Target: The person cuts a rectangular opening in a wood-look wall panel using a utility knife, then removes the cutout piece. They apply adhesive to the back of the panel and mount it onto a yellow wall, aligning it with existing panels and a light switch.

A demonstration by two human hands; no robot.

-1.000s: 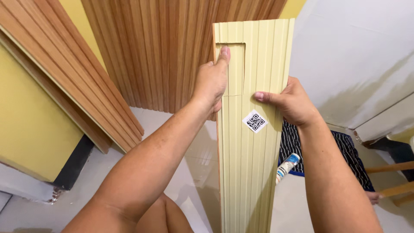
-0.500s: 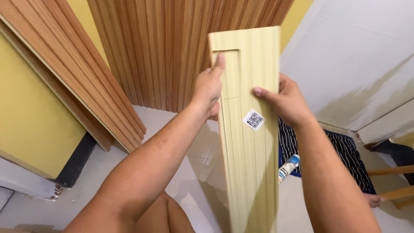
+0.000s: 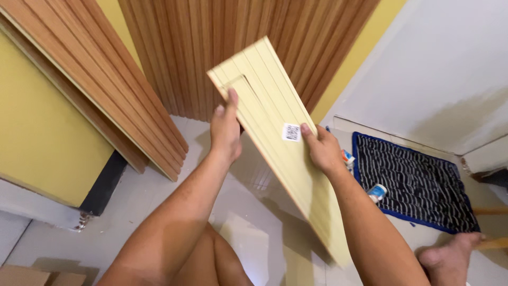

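My left hand (image 3: pixel 225 130) grips the left edge of the pale yellow panel (image 3: pixel 270 106), thumb by its cut-out notch; the panel, upright a second ago, now leans top-left before the brown slatted wall (image 3: pixel 174 53); my right hand (image 3: pixel 321 149) pinches its right edge below the sticker (image 3: pixel 291 132); I judge I am turning it to fit.

Home renovation: leaning wall panels (image 3: pixel 106 90)

Pale yellow ribbed panel (image 3: pixel 270 111); brown fluted wall slats (image 3: pixel 222 42); blue-edged striped mat (image 3: pixel 413 180)
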